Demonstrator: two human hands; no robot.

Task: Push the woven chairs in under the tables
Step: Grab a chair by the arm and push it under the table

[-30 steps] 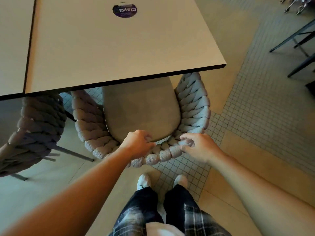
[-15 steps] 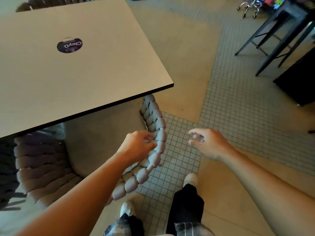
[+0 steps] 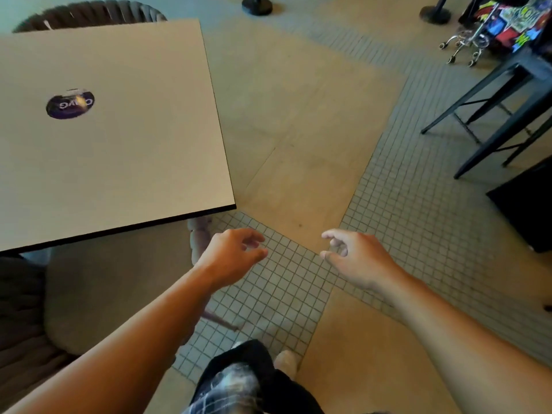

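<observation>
A grey woven chair (image 3: 119,297) sits tucked part way under the beige table (image 3: 125,144) at lower left; its seat shows below the table edge and a strip of its woven rim (image 3: 198,237) peeks out by the table corner. My left hand (image 3: 233,255) hovers just right of that rim with loosely curled fingers, holding nothing. My right hand (image 3: 355,258) hangs over the tiled floor, fingers relaxed, also holding nothing. Another dark woven chair back (image 3: 89,14) shows behind the table's far edge.
A round purple sticker (image 3: 70,103) lies on the table. Black metal stools (image 3: 493,115) and a dark block (image 3: 528,204) stand at the right. A wheeled rack with colourful items (image 3: 493,28) and two round post bases (image 3: 257,7) are at the back. My feet (image 3: 283,363) stand on tiled floor.
Both hands have let go of the chair's woven rim, the right first, then the left. The view has swung right, so the chair and table have shifted left.
</observation>
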